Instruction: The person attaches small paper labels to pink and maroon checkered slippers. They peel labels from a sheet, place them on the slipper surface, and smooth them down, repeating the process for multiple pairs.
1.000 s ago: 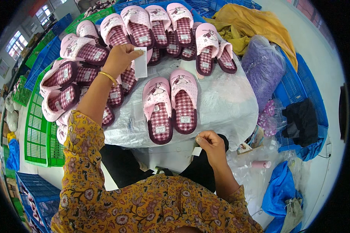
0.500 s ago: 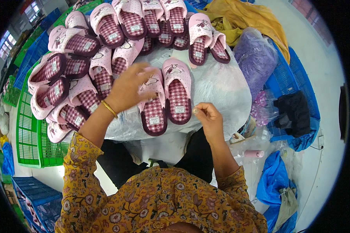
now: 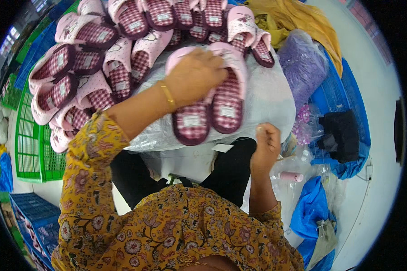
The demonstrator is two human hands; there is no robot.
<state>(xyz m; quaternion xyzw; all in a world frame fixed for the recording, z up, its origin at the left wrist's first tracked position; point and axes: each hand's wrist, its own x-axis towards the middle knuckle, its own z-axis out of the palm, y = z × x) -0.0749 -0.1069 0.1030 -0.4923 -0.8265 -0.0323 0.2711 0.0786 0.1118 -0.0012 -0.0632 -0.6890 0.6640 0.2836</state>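
L hand (image 3: 195,77) clamped on pink slippers (image 3: 229,93), toes/long axis fwd; insole labels (image 3: 191,121) nearside of grip, blurry; R hand (image 3: 267,145) curled.

From where I stood, I could read no words or numbers. White labels (image 3: 191,120) marked the checked insoles (image 3: 226,94) of the front slippers (image 3: 234,63) (mere smudges of print to me), and similar tags (image 3: 120,85) sat inside slippers behind (image 3: 118,71).

Matt cloth slippers (image 3: 227,99) — glossy plastic sheeting (image 3: 271,101) — shiny metal bangle (image 3: 168,95).
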